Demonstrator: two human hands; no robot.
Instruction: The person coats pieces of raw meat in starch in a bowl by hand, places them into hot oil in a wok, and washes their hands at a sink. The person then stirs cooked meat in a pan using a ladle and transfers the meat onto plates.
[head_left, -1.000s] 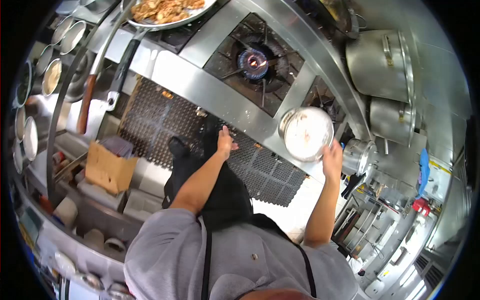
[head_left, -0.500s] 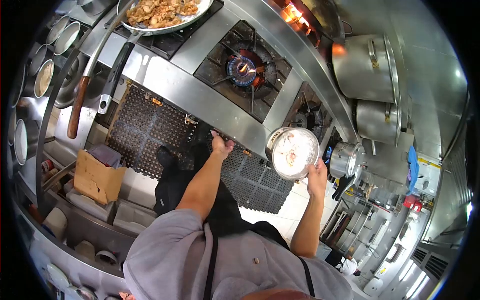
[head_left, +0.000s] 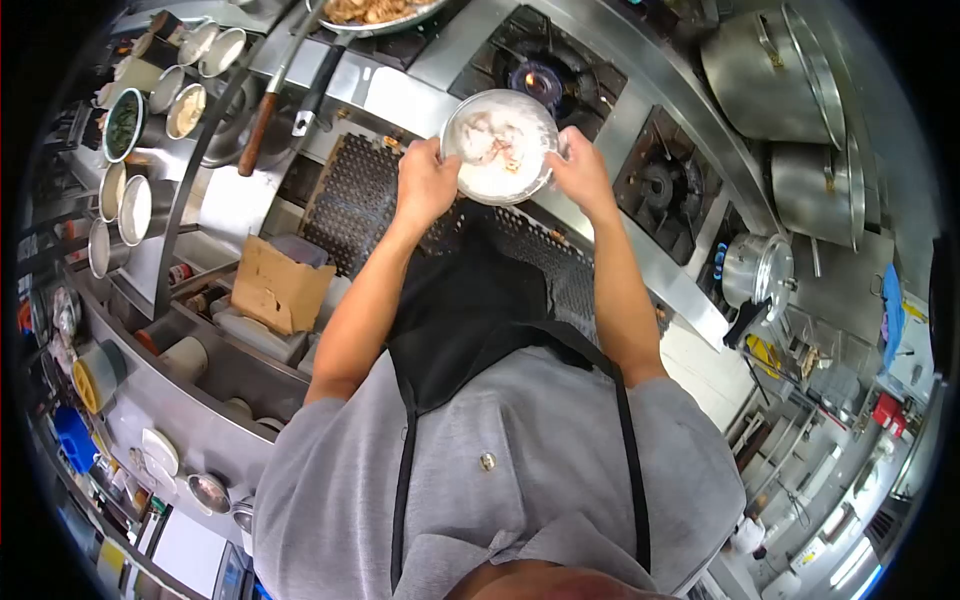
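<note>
My left hand (head_left: 428, 187) and my right hand (head_left: 583, 175) are both closed on the rim of a round metal bowl (head_left: 500, 186), one at each side. White powder like flour fills much of the bowl, with some pale and brownish pieces (head_left: 497, 140) lying in it; I cannot tell what they are. The bowl is held in the air at the stove's front edge, partly overlapping my view of a burner (head_left: 540, 82) with a small flame.
A frying pan (head_left: 385, 28) of browned pieces sits at the upper left, its black handle (head_left: 320, 90) jutting over the counter edge beside a wooden-handled utensil (head_left: 260, 132). Large pots (head_left: 765, 75) stand along the right. Small bowls (head_left: 124, 125) line the left shelf above a cardboard box (head_left: 280, 285).
The bowl has moved left and up, from my right side to in front of me. My left hand, holding nothing before, has taken its left rim. The view has shifted.
</note>
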